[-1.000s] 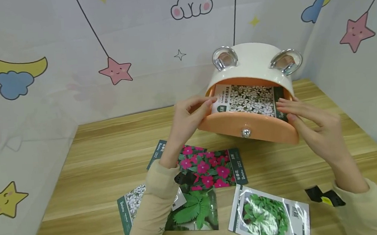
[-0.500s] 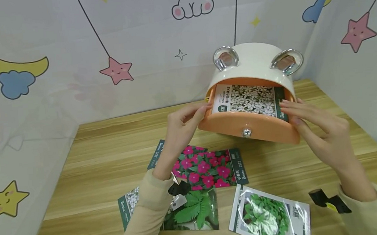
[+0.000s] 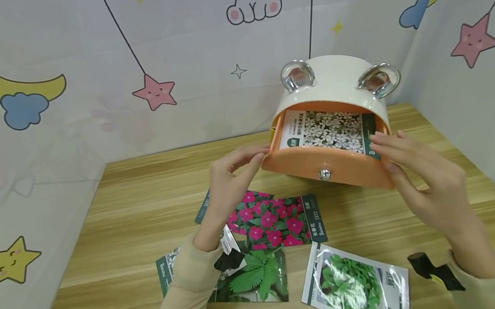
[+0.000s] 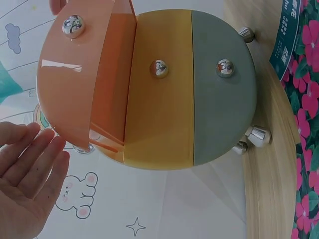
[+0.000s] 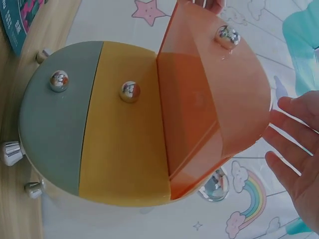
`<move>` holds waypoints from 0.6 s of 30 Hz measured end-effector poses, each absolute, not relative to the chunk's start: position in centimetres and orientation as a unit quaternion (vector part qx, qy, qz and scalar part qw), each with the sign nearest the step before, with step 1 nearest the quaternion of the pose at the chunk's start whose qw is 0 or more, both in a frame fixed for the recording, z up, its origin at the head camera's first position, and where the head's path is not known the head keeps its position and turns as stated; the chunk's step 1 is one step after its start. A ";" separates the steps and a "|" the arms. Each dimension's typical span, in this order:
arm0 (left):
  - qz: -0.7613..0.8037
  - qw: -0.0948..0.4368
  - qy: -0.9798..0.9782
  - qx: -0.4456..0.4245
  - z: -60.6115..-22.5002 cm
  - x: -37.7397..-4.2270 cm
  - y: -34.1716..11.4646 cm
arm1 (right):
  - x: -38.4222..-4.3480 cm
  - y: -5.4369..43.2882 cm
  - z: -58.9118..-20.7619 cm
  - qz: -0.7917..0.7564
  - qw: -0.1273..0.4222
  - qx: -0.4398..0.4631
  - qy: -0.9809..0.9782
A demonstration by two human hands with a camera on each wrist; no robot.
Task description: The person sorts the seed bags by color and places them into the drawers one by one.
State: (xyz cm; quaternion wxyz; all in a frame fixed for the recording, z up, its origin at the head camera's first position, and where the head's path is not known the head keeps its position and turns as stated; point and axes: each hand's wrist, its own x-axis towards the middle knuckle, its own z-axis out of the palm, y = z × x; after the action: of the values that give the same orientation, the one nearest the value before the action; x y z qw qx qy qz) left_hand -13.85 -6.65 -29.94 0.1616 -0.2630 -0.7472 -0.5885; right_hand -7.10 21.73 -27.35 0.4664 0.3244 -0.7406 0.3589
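A white storage box (image 3: 339,74) with silver ears has its orange top drawer (image 3: 292,166) pulled out. Inside the drawer lies a seed packet (image 3: 333,129) picturing white flowers. At the drawer's left corner are the fingertips of my left hand (image 3: 227,187), its fingers extended. My right hand (image 3: 435,186) is at the right corner with fingers stretched toward the rim, overlapping the packet's dark end. Both wrist views show straight fingers alongside the drawer front, plus the yellow drawer (image 4: 159,109) and the grey-green drawer (image 5: 60,119) closed below.
Several seed packets lie on the wooden table (image 3: 116,208): pink flowers (image 3: 274,222), a fern-like leaf (image 3: 255,277), and a silver packet with green leaves (image 3: 355,282). A white-flower packet (image 3: 165,272) is partly under the left forearm. A printed curtain (image 3: 198,81) stands behind.
My left hand has drawn back left from inside the drawer's edge to its outer corner. My right hand has shifted slightly right and down. The packet stays in the drawer.
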 end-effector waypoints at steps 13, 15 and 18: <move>-0.538 0.179 -0.768 -0.298 -29.3 -10.4 -7.9 | -6.5 21.1 -27.4 0.362 0.463 0.371 -0.719; -0.528 0.177 -0.773 -0.305 -29.3 -10.0 -8.0 | -6.4 20.9 -27.3 0.365 0.461 0.380 -0.715; -0.507 0.177 -0.780 -0.319 -29.3 -9.3 -8.2 | -6.3 20.5 -27.2 0.365 0.454 0.391 -0.712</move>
State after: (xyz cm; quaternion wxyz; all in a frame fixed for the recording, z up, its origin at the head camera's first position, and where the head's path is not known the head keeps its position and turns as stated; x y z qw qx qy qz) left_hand -9.30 -8.18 -29.28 0.1770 -0.3194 -0.7805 -0.5074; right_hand -6.25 20.54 -27.22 0.4543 0.3913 -0.7123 0.3648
